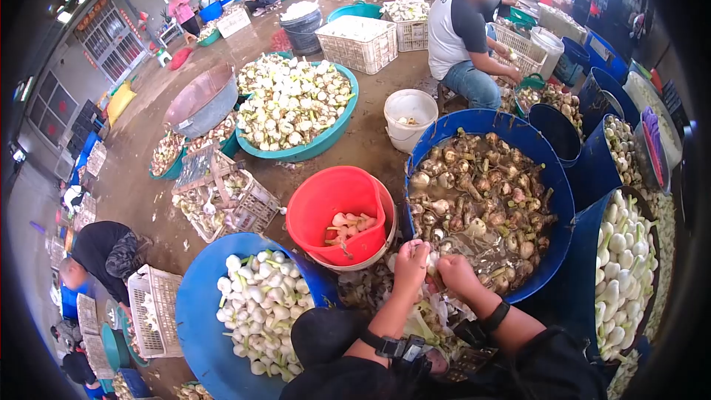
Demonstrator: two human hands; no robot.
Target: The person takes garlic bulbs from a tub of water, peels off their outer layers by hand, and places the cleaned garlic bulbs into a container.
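My left hand (409,263) and my right hand (458,274) are close together over the near edge of a blue tub, fingers closed. Between them is a small pale garlic bulb (432,261), mostly hidden by the fingers. Unpeeled brown garlic bulbs (481,200) soak in murky water in this blue tub (566,252). Left of my hands, a red bucket (315,204) holds a few pinkish garlic bulbs (348,227) and sits in a white bucket (389,226). Clean white garlic bulbs (263,304) fill part of another blue tub (194,311). Loose peelings (426,318) lie below my hands.
A green basin (296,154) heaped with garlic, a white bucket (407,115) and a plastic crate (255,207) stand ahead. At right is a tub of white garlic (622,274). A seated co-worker (463,37) works ahead; another person (107,259) bends at left.
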